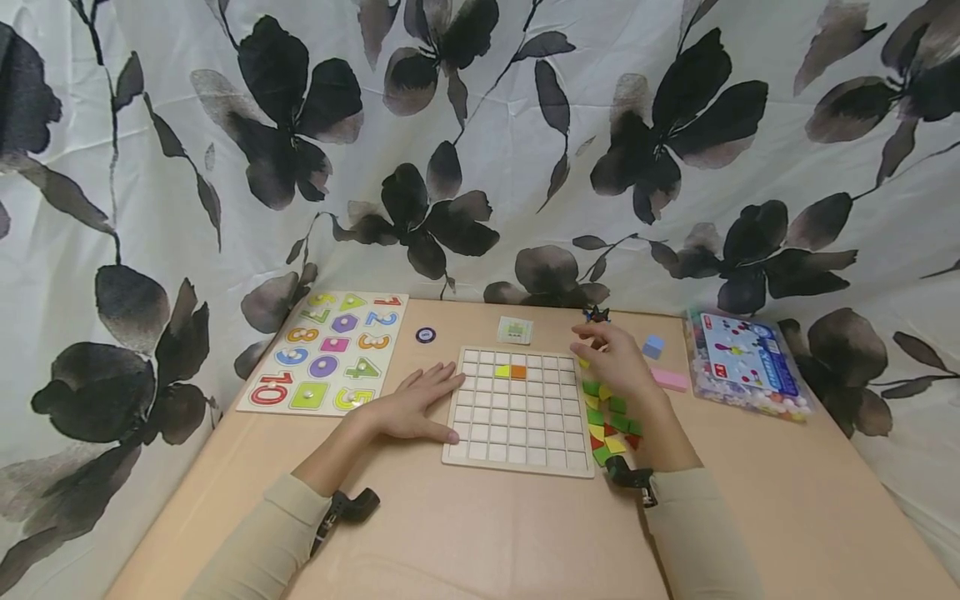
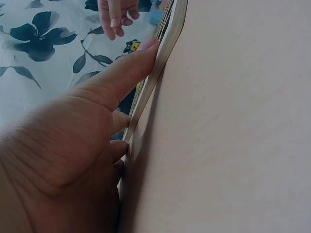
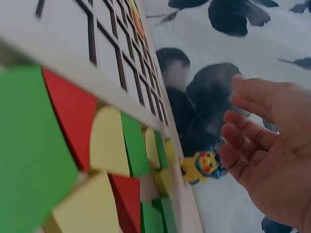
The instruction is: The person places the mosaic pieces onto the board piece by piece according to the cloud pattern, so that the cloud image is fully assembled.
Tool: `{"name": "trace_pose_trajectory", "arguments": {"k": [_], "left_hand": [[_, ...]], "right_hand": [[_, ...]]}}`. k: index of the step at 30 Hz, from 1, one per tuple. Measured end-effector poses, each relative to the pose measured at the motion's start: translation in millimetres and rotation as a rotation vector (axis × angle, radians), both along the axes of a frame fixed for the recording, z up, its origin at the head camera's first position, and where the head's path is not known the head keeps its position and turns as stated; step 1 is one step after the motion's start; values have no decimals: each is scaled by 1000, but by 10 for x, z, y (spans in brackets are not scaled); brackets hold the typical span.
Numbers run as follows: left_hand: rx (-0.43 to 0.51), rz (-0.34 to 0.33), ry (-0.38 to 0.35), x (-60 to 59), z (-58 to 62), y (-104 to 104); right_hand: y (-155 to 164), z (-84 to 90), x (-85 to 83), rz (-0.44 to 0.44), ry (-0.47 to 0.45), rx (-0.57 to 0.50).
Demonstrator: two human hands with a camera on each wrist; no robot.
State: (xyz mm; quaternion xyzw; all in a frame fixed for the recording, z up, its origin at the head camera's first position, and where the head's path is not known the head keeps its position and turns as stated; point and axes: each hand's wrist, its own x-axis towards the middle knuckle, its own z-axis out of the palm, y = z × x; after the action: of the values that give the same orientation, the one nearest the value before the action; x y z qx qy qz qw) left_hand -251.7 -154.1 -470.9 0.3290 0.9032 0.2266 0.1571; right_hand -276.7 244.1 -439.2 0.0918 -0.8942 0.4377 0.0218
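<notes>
Tan table (image 1: 465, 533): grid board (image 1: 517, 412) centre, number puzzle (image 1: 326, 352) far-left, bagged set (image 1: 746, 362) far-right, coloured tiles (image 1: 611, 421) between.

Two hands (image 1: 420, 406), two boards (image 1: 517, 411), one bag (image 1: 742, 362)

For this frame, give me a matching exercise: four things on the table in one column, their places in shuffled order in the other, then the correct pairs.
Things:
1. number puzzle board
2. left hand
3. pile of coloured pieces
4. orange piece

Places:
A. in a cell of the grid board's second row
B. at the table's far left
C. resting against the grid board's left edge
D. beside the grid board's right edge, under the right hand

Pairs: 1-B, 2-C, 3-D, 4-A
</notes>
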Motion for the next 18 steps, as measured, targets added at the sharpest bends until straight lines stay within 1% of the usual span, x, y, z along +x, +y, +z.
{"name": "trace_pose_trajectory", "arguments": {"k": [6,8,10,13,15,18], "left_hand": [[-2,0,2,-6,8,-3],[-3,0,4,-6,7,-3],[-1,2,2,-4,7,-4],[-2,2,3,0,9,-4],[-2,1,2,1,11,-4],[-3,-1,0,1,15,-5]], "right_hand": [[99,-4,20,-18,-158,-53],[124,-13,19,-2,-207,-60],[145,-46,7,24,-225,-45],[161,-123,-35,71,-188,11],[166,-186,-76,99,-128,91],[165,-262,-131,115,-56,186]]}}
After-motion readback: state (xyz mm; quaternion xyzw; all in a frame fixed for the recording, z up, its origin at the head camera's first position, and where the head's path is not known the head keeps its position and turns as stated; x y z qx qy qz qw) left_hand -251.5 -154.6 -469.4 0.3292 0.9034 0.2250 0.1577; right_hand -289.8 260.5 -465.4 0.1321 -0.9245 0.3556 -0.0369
